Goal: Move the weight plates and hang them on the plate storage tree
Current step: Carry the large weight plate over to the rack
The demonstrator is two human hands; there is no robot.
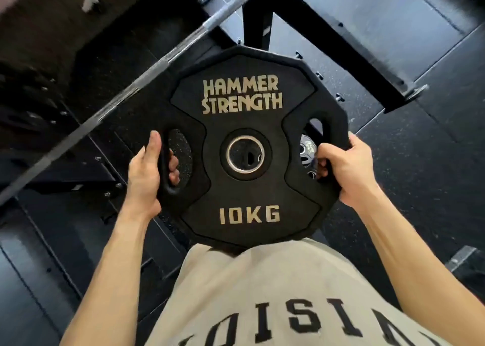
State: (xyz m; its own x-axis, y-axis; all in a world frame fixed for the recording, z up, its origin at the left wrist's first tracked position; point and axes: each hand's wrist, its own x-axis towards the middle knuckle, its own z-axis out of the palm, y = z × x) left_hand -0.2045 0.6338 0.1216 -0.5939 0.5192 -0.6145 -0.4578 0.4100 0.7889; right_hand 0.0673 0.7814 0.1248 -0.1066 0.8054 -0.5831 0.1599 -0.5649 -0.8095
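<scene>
A black 10 kg weight plate (242,177) with gold "HAMMER STRENGTH" lettering and a steel-ringed centre hole hangs flat in front of my chest, above the floor. My left hand (147,172) grips its left handle slot, fingers curled through the opening. My right hand (346,169) grips the right handle slot the same way. Through the right slot a smaller dark plate (307,150) shows on the floor below. No plate storage tree is recognisable in view.
A steel barbell (126,93) runs diagonally from the top centre down to the left edge, behind the plate. Black rack beams (349,41) bolted to the floor cross the top right. Dark speckled rubber flooring (409,167) lies to the right.
</scene>
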